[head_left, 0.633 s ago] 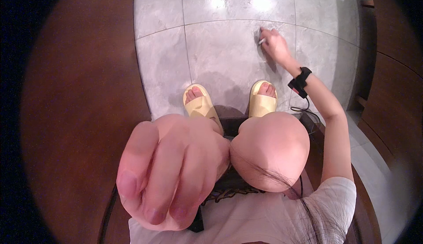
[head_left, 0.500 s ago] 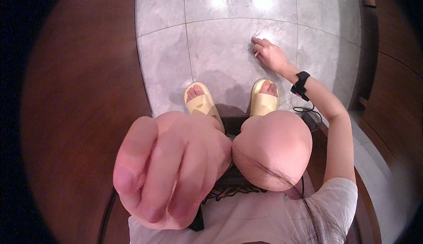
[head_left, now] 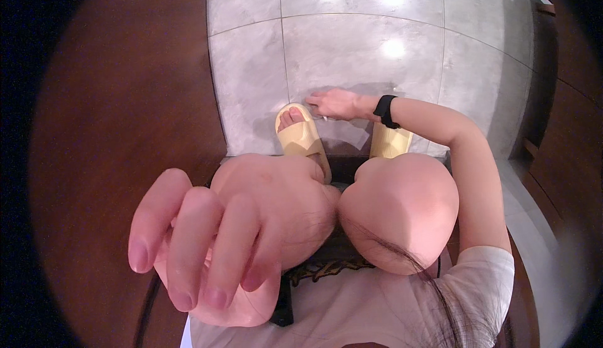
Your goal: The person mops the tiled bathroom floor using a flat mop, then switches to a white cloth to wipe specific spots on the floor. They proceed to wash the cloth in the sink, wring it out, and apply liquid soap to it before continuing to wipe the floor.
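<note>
My left hand (head_left: 201, 247) is raised close in front of the left knee. Its fingers are loosely bent, with gaps between them, and nothing shows in it. My right arm reaches down past the right knee, and my right hand (head_left: 342, 104) is low over the floor, beside the toe of the left yellow slipper (head_left: 300, 139). The fingers of that hand are closed, and a small white piece (head_left: 325, 118) sticks out from under them. Its kind is too small to tell. A black band (head_left: 387, 110) circles the right wrist. Part of the right yellow slipper (head_left: 391, 141) is behind that wrist.
Grey tiled floor (head_left: 358, 46) with bright light reflections stretches ahead. A dark brown wooden surface (head_left: 125, 97) borders it on the left, and brown wooden furniture (head_left: 575, 109) stands on the right. Both bare knees (head_left: 402, 213) rise in the middle, and loose hair hangs over the right one.
My right hand has swept left and nearer across the floor, from ahead of the right slipper to the left slipper's toe. My left hand's fingers have loosened and spread somewhat.
</note>
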`<state>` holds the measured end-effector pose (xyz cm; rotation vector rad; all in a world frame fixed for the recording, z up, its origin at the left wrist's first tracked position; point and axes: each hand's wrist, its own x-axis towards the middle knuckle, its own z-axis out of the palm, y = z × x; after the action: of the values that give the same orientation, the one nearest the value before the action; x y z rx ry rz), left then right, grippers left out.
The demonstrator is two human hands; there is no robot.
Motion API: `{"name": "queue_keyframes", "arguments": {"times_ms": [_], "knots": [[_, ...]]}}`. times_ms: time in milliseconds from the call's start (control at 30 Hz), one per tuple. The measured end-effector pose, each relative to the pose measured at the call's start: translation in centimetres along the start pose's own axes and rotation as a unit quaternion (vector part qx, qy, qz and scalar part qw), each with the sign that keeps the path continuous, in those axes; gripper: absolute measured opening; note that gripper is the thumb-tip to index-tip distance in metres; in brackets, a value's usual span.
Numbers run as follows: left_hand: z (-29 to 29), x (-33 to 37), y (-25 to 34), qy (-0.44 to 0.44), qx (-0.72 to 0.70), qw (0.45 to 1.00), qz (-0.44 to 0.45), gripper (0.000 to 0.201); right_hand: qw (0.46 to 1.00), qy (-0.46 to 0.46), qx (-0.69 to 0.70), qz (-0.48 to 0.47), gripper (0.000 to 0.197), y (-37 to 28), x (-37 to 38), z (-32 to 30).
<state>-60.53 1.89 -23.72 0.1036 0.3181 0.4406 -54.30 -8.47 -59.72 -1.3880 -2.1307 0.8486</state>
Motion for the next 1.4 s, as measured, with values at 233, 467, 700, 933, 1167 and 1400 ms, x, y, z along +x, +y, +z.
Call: {"name": "queue_keyframes", "arguments": {"times_ms": [233,467,700,933,1167,1400], "knots": [[-0.5,-1.5,1.4,0.050,0.034,0.997,0.045,0.010,0.992,0.060,-0.014,0.107,0.011,0.2,0.5,1.3],[2.0,-5.1,2.8,0.160,0.058,0.963,0.210,0.010,0.935,0.179,0.100,0.291,0.012,3.8,-1.3,-4.0],[1.9,-7.6,3.2,0.192,0.063,0.944,0.259,0.012,0.903,0.259,0.178,0.291,0.015,3.4,1.3,-3.9],[1.7,-11.0,4.4,0.182,0.036,0.936,0.301,0.012,0.994,0.024,0.099,0.050,0.013,-1.4,1.6,0.1],[-3.2,-10.1,7.0,0.165,0.031,0.939,0.298,0.011,0.995,-0.093,-0.020,-0.035,0.008,-0.2,4.6,4.5],[-3.4,-10.0,7.8,0.151,0.022,0.949,0.275,0.010,0.981,0.076,0.026,0.178,0.013,3.4,4.1,1.7]]}}
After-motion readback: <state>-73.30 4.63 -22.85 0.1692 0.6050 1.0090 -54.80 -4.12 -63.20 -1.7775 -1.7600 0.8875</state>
